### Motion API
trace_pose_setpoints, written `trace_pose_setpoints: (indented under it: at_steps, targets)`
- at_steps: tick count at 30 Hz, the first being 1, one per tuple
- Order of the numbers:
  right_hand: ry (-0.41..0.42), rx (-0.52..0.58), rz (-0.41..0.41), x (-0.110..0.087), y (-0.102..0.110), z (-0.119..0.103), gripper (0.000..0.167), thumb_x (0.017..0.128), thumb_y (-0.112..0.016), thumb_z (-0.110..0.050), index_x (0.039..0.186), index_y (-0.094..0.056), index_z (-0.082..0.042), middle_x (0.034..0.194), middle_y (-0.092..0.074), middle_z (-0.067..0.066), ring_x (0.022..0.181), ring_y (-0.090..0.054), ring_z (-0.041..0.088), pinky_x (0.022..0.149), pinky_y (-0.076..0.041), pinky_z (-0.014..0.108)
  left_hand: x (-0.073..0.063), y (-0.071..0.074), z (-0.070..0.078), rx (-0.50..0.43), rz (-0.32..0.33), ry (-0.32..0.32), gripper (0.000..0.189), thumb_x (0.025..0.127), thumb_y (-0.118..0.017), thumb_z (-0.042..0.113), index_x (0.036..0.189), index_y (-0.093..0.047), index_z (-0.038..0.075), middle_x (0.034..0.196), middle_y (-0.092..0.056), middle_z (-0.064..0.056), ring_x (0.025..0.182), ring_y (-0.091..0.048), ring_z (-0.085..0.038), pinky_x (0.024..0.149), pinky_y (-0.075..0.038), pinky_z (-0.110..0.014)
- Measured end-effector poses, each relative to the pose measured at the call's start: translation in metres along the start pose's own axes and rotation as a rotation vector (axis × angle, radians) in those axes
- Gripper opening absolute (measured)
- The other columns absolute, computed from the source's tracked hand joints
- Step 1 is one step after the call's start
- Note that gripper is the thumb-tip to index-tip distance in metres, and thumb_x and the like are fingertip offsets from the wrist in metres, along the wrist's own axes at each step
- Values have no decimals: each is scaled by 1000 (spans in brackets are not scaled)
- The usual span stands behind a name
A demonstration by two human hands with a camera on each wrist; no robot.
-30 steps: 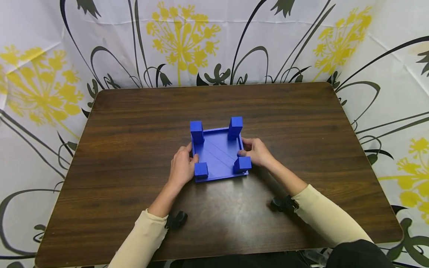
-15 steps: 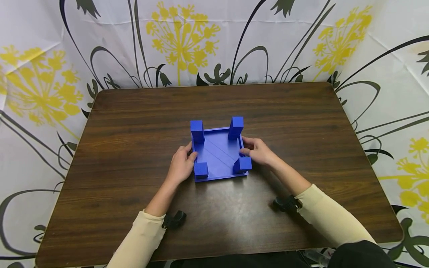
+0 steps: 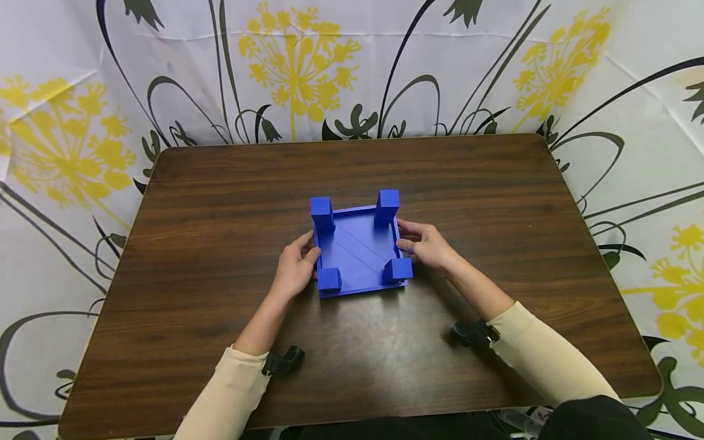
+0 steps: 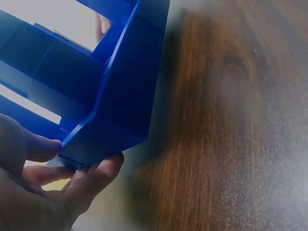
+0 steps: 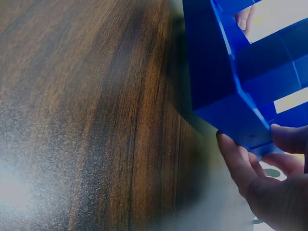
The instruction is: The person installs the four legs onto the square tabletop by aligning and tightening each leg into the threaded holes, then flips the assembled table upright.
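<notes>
A square blue tray-like piece (image 3: 357, 250) with a low rim and a block-like post rising at each corner is at the middle of the table. My left hand (image 3: 294, 269) grips its left side wall, thumb at the rim and fingers on the outer face. On the opposite side my right hand (image 3: 431, 247) pinches the right wall the same way. The left wrist view shows the blue wall (image 4: 130, 82) above the wood, with a shadow beside it. In the right wrist view, my right fingers reach around the wall's lower outer corner (image 5: 226, 115).
The brown wooden table (image 3: 220, 195) extends around the piece on all sides. Behind it hangs a white cloth (image 3: 192, 49) with yellow and grey flowers. Black straps with dark devices (image 3: 283, 360) circle both wrists beside cream sleeves (image 3: 231, 385).
Both thumbs have drawn back from inside the piece to its rim, and the hands have shifted slightly outward. The blue piece has barely moved.
</notes>
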State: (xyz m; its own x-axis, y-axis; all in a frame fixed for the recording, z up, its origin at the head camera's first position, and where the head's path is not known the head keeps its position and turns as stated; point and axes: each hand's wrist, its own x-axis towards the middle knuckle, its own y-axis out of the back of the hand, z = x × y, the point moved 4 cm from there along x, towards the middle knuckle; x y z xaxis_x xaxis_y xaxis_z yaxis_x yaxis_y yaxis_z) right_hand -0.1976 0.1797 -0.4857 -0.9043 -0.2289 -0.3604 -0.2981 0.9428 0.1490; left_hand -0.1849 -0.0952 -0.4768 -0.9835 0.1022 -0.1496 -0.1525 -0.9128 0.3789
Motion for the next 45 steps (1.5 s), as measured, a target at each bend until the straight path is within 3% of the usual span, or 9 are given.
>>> trace_pose_setpoints:
  at_steps: [4,8,13,19,25,30,36,40,45]
  targets:
    - [11,40,44,-2,2,-2,55,95,-62,-5,147,-47,-13,134,-56,21,111,-60,30,71,-57,37,0,2,-2,-146,10,80,44,97,-54,1,141,-47,-1,117,-60,-28,68,-61,-8,53,-54,-31]
    - [32,48,80,-4,4,-2,53,94,-67,-11,144,-52,-17,129,-59,21,106,-62,30,70,-57,39,-2,4,-3,-237,42,121,35,97,-57,3,131,-49,4,116,-61,-28,67,-61,-8,52,-52,-29]
    - [75,57,90,-7,7,-5,46,97,-63,-15,143,-54,-18,129,-60,20,107,-61,31,75,-56,47,-4,8,1,-300,64,103,26,97,-59,3,122,-52,4,108,-64,-24,66,-63,-13,54,-55,-38]
    - [146,45,58,-6,9,-3,50,98,-52,5,144,-52,-16,132,-58,21,103,-65,30,74,-57,41,-7,12,4,-341,74,100,27,96,-57,3,123,-59,7,95,-69,-11,62,-64,-13,54,-55,-36]
    - [416,-34,37,-8,7,-5,61,81,-61,24,138,-52,5,130,-57,28,105,-63,39,85,-54,39,-7,14,7,-386,74,85,33,94,-57,0,125,-62,6,86,-71,0,59,-64,-12,51,-53,-31]
    - [615,-139,74,-14,4,-9,59,77,-69,22,133,-57,6,122,-63,22,100,-66,32,80,-56,42,-7,16,8,-407,88,65,38,89,-56,-6,125,-63,4,80,-70,2,52,-57,-11,50,-50,-30]
    - [899,-469,175,-27,5,-15,46,80,-74,12,124,-67,0,111,-68,13,96,-68,26,81,-56,38,-10,17,11,-398,107,76,31,90,-59,-4,120,-65,3,82,-71,2,56,-59,-11,53,-51,-31]
    - [1005,-691,258,-36,7,-18,47,81,-76,4,126,-67,-8,111,-66,9,95,-67,24,79,-55,39,-12,19,14,-396,121,80,20,92,-61,2,112,-65,4,83,-70,3,65,-63,-11,54,-50,-29]
    - [1074,-755,255,-40,6,-22,52,83,-74,4,131,-64,-11,129,-56,15,108,-64,28,85,-54,43,-12,20,15,-430,125,85,13,94,-61,3,103,-67,10,78,-68,4,61,-60,-11,52,-47,-26]
